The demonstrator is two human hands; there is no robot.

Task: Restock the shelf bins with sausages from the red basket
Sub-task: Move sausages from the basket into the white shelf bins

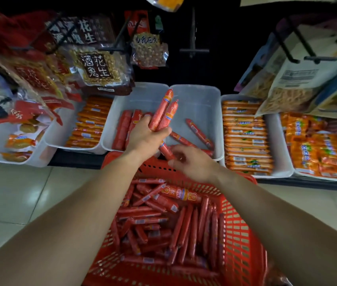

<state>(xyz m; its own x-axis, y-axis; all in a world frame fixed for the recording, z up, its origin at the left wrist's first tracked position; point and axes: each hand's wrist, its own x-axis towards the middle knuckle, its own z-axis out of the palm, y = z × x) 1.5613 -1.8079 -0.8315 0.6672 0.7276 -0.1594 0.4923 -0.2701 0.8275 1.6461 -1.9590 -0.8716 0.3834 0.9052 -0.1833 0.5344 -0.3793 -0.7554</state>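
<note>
The red basket [244, 240] stands on the floor below me, holding several red sausages [171, 228]. My left hand [145, 139] grips two or three long red sausages [164, 112] over the seam between two white shelf bins; their tips point up and away. My right hand [190, 162] is over the basket's far rim, and its fingers pinch the lower end of one of those sausages [166, 150]. The left white bin [122, 100] has red sausages lined up in it. The right white bin [211, 93] holds a few loose ones [199, 133].
More white bins flank these: orange sausages [90, 122] on the left, orange packs [245, 137] and orange bags [320, 149] on the right. Peanut bags [96, 67] and snack bags [293, 85] hang from pegs overhead. The floor is pale tile [18, 193].
</note>
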